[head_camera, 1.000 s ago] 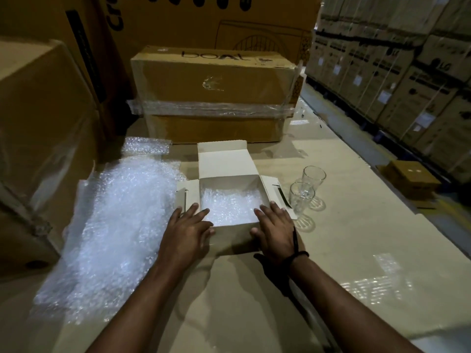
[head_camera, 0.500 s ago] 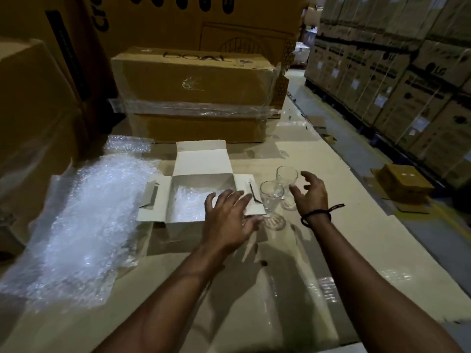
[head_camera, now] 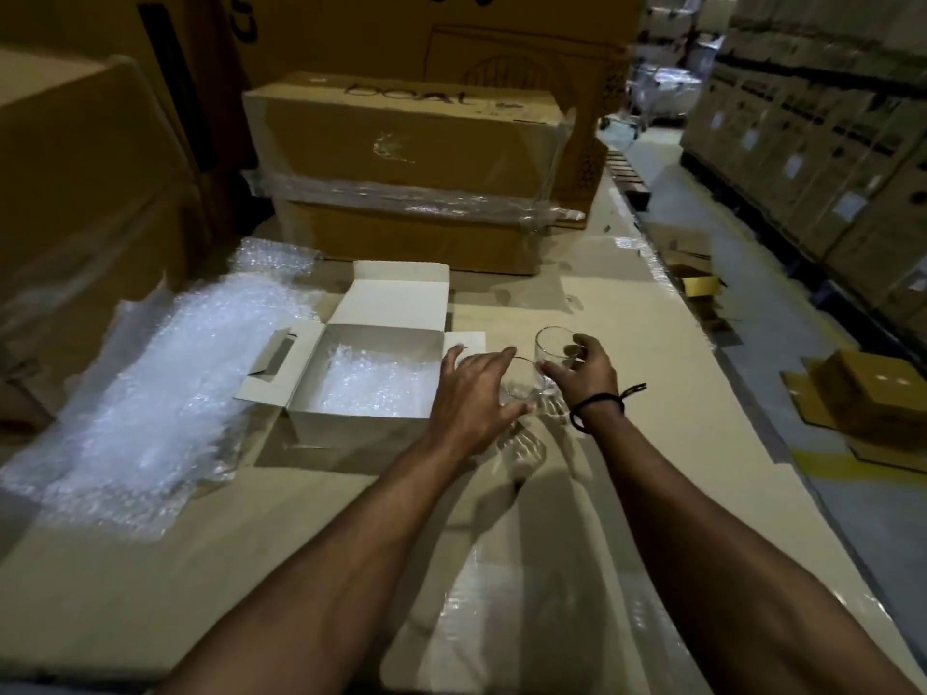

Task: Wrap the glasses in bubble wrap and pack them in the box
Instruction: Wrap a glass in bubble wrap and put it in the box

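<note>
While the right hand (head_camera: pixel 582 376) curls around the far clear drinking glass (head_camera: pixel 554 351), the spread, empty left hand (head_camera: pixel 474 398) could topple the near clear glass (head_camera: pixel 519 381) under its fingers.

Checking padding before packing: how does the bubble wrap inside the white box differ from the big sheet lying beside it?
The bubble wrap in the box is a small piece lining the box floor; the big sheet is far larger, spread loose and rumpled on the cardboard surface. Both are clear.
</note>
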### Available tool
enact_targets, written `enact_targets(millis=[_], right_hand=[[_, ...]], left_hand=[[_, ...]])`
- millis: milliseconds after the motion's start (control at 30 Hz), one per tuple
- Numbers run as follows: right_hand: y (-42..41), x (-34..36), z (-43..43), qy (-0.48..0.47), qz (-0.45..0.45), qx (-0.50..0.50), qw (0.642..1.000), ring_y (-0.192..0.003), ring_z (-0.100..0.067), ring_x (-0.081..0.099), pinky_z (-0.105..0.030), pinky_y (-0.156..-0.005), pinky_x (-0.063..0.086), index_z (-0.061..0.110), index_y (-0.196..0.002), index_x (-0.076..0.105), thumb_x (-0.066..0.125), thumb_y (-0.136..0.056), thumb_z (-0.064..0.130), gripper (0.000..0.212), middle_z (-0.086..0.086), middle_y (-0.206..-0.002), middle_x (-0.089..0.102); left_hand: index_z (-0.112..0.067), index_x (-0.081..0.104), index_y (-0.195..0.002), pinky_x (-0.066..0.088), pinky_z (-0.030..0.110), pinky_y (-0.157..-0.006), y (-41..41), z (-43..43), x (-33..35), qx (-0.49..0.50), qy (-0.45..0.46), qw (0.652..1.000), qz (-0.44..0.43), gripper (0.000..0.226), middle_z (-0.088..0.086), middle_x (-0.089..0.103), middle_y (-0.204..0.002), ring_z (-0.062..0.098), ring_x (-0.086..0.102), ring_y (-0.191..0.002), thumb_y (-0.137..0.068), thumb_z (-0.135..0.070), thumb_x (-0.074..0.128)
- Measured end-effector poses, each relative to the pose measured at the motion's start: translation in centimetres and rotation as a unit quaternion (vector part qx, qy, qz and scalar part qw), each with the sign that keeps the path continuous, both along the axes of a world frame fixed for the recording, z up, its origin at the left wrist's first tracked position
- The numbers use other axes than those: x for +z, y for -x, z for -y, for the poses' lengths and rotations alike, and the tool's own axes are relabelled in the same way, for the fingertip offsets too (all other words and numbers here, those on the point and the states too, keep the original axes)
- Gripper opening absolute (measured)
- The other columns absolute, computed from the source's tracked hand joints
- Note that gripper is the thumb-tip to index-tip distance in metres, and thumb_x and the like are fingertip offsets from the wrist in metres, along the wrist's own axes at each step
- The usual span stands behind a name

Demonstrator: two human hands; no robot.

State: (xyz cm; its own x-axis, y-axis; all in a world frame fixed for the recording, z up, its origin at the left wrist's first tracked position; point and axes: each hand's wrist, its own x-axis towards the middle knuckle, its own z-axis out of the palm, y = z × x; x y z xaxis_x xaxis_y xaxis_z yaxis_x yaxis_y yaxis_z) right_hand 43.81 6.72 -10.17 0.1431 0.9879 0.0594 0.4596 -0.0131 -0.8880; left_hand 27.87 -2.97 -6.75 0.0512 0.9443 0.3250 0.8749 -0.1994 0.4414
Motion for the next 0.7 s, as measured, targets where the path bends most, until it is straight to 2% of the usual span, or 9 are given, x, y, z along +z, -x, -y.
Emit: enact_targets(millis=[67,100,133,200,267,400,500,633,700], right_hand=[[-0.6,0.3,0.9,-0.035,-0.023,-0.006,0.999,-0.103,-0.024,0.061,-0.037,-0.091,0.050,0.014,-0.129,0.050,0.084,-0.069,0.023,0.069,-0.004,-0.113,0.062],[-0.8,0.6,1.7,-0.056,-0.042,-0.009,0.997,-0.101,-0.023,0.061,-0.038,-0.089,0.051,0.014,-0.128,0.051,0.084,-0.069,0.022,0.068,-0.002,-0.110,0.061],[-1.0,1.0,2.7,-0.081,-0.058,-0.009,0.995,-0.099,-0.021,0.061,-0.037,-0.087,0.053,0.015,-0.127,0.051,0.084,-0.069,0.022,0.066,-0.001,-0.108,0.061],[-1.1,1.7,5.1,-0.114,-0.074,0.014,0.991,-0.097,-0.018,0.061,-0.033,-0.083,0.054,0.017,-0.126,0.052,0.083,-0.071,0.022,0.064,0.000,-0.108,0.061],[-0.8,2.2,7.6,-0.133,-0.084,0.049,0.986,-0.096,-0.016,0.062,-0.029,-0.081,0.053,0.021,-0.126,0.052,0.083,-0.071,0.022,0.063,0.000,-0.109,0.062],[1.9,2.7,12.2,-0.153,-0.108,0.122,0.975,-0.093,-0.012,0.063,-0.025,-0.079,0.053,0.024,-0.124,0.052,0.081,-0.067,0.028,0.064,0.005,-0.106,0.063],[5.9,1.6,14.9,-0.139,-0.117,0.171,0.968,-0.092,-0.011,0.064,-0.028,-0.078,0.054,0.031,-0.120,0.054,0.082,-0.064,0.033,0.063,0.007,-0.105,0.065],[11.6,-0.4,17.4,-0.106,-0.114,0.196,0.968,-0.103,-0.006,0.062,-0.032,-0.087,0.054,0.027,-0.125,0.055,0.081,-0.060,0.049,0.074,0.006,-0.114,0.064],[14.0,-0.7,18.2,-0.105,-0.105,0.198,0.969,-0.107,0.002,0.059,-0.029,-0.091,0.052,0.028,-0.126,0.053,0.081,-0.060,0.049,0.074,0.012,-0.116,0.062]], left_hand=[[-0.019,0.045,-0.144,0.033,0.035,-0.112,0.1,1.3,0.4,-0.020,-0.007,0.991,0.134,0.075,0.002,0.055,-0.140,0.016,0.050,-0.124,-0.080,-0.039,0.077],[-0.018,0.047,-0.143,0.046,0.033,-0.103,0.3,2.1,0.8,-0.024,-0.014,0.980,0.198,0.076,0.002,0.056,-0.137,0.011,0.054,-0.117,-0.077,-0.033,0.081],[-0.017,0.048,-0.142,0.053,0.029,-0.093,0.5,2.9,1.3,-0.025,-0.027,0.969,0.246,0.076,0.000,0.058,-0.133,0.007,0.057,-0.110,-0.075,-0.028,0.083],[-0.019,0.050,-0.140,0.055,0.021,-0.086,1.3,5.1,1.8,-0.015,-0.045,0.950,0.308,0.076,-0.002,0.060,-0.129,0.001,0.059,-0.106,-0.073,-0.022,0.086],[-0.026,0.048,-0.137,0.055,0.019,-0.084,2.8,7.3,1.9,-0.001,-0.049,0.936,0.349,0.078,-0.003,0.063,-0.124,0.004,0.061,-0.107,-0.070,-0.018,0.087],[-0.028,0.049,-0.135,0.053,0.018,-0.083,7.5,11.1,0.5,0.058,-0.035,0.917,0.392,0.081,-0.010,0.063,-0.119,0.007,0.063,-0.109,-0.067,-0.008,0.088],[-0.028,0.050,-0.136,0.054,0.021,-0.087,11.5,12.9,-0.8,0.111,-0.032,0.917,0.381,0.083,-0.009,0.063,-0.120,0.004,0.062,-0.109,-0.065,-0.006,0.088],[-0.031,0.049,-0.136,0.054,0.021,-0.088,15.7,14.2,-1.8,0.160,-0.047,0.922,0.349,0.086,-0.004,0.063,-0.124,0.000,0.062,-0.107,-0.062,-0.013,0.091],[-0.024,0.050,-0.138,0.055,0.030,-0.092,17.5,14.3,-2.5,0.169,-0.044,0.922,0.345,0.088,-0.004,0.062,-0.125,0.004,0.062,-0.109,-0.061,-0.013,0.091]])
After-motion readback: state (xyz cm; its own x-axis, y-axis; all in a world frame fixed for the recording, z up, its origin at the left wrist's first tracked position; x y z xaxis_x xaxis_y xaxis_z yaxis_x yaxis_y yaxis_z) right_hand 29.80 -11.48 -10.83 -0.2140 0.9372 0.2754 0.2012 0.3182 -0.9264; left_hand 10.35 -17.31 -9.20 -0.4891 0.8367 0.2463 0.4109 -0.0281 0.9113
